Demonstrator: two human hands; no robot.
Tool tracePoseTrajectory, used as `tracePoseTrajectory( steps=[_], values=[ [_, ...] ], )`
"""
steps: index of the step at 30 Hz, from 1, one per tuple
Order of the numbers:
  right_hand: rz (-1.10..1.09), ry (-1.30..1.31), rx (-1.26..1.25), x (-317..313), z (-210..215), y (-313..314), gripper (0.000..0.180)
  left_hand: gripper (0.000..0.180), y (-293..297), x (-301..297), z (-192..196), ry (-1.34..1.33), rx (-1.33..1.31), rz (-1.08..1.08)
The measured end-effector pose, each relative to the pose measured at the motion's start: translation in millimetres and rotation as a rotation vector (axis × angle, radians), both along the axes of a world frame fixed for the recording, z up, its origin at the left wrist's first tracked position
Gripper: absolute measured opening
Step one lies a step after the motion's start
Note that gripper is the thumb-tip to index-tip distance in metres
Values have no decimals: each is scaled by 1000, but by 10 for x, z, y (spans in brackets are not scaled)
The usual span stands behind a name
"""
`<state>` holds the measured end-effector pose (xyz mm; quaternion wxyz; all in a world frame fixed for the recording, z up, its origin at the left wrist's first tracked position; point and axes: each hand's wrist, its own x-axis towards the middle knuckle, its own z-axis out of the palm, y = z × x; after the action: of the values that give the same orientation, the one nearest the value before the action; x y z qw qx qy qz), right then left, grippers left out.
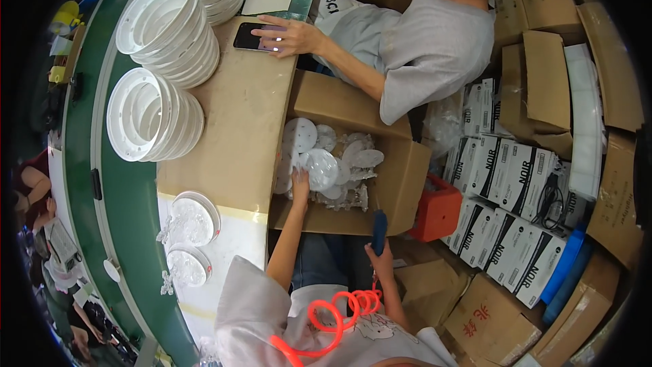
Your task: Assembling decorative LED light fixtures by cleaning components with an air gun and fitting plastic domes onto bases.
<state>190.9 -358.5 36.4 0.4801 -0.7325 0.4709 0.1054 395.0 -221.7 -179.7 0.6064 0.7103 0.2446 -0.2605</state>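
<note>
My left hand (299,182) reaches into an open cardboard box (397,194) and pinches the edge of a clear round plastic cover (320,168). Around it in the box lie a white disc with small holes (303,134) and several more clear plastic pieces (360,156), some with jagged rims. My right hand (382,258) is wrapped round a blue air gun (379,230), held upright beside the box's near right corner. From its lower end an orange coiled hose (333,312) runs back across my shirt.
Stacked white rings (156,112) stand on the cardboard-topped table (231,115). Two round white parts with clear pieces (191,221) lie nearer. Across from me, a person's hand (292,36) rests on a phone (252,37). An orange-red container (436,211) and printed cartons (506,173) stand right.
</note>
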Motion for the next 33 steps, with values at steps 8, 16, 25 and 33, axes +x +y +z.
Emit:
tracePoseTrajectory(
  steps=[8, 16, 25, 33],
  values=[
    [-148, -60, 265, 151, 267, -81, 30, 45, 139, -659, 1434, 422, -465, -95],
    [-111, -222, 413, 229, 349, -229, 25, 49, 153, -852, 1841, 307, -445, -218],
    [-34, -299, 548, 231, 356, -718, 19, 56, -163, -1087, 2011, 276, -664, -84],
    [15, -342, 673, 251, 554, -886, 19, 50, -271, -1106, 2140, 314, -686, -60]
  ],
)
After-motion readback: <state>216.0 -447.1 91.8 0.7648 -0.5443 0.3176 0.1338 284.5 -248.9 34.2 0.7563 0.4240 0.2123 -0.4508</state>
